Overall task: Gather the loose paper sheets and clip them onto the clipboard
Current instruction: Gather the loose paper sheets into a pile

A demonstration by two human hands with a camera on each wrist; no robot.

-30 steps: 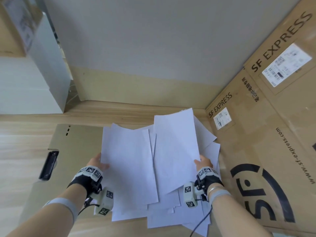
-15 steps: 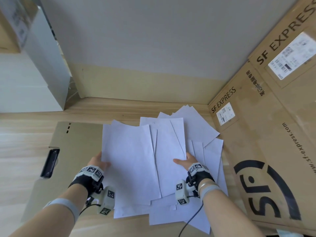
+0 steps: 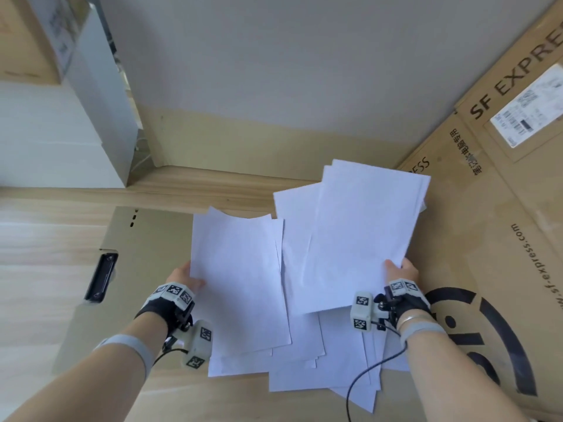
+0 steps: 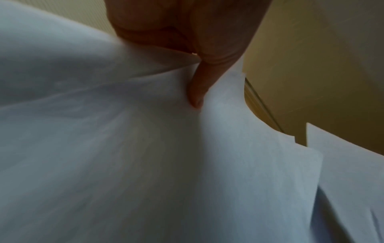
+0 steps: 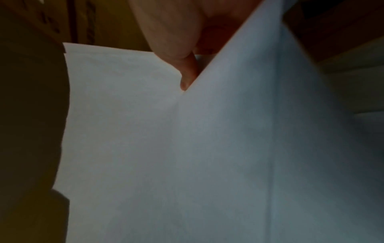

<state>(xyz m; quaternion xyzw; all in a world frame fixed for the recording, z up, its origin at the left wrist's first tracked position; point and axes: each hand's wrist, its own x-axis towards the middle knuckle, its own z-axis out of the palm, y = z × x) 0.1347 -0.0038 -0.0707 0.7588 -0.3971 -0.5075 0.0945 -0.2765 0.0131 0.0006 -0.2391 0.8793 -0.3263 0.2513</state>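
Several white paper sheets lie spread on a tan clipboard [image 3: 146, 257] whose black clip [image 3: 100, 277] sits at its left edge. My left hand [image 3: 182, 277] pinches the left edge of a small stack of sheets [image 3: 237, 284]; in the left wrist view a finger [image 4: 197, 92] lies between sheets [image 4: 124, 148]. My right hand [image 3: 400, 269] holds a second stack [image 3: 362, 239] by its right edge, lifted and tilted toward the far right. The right wrist view shows a fingertip [image 5: 186, 82] tucked into those sheets [image 5: 187, 148]. More loose sheets [image 3: 329, 376] lie underneath, near me.
A large SF Express cardboard box [image 3: 502, 239] lies flat along the right, under part of the paper. The wooden table [image 3: 39, 254] extends left. A grey wall [image 3: 274, 71] stands behind, and a white box [image 3: 54, 138] sits at the back left.
My right hand has moved from the middle of the pile out to the right and raised a stack of sheets. The left hand has stayed on its stack's left edge.
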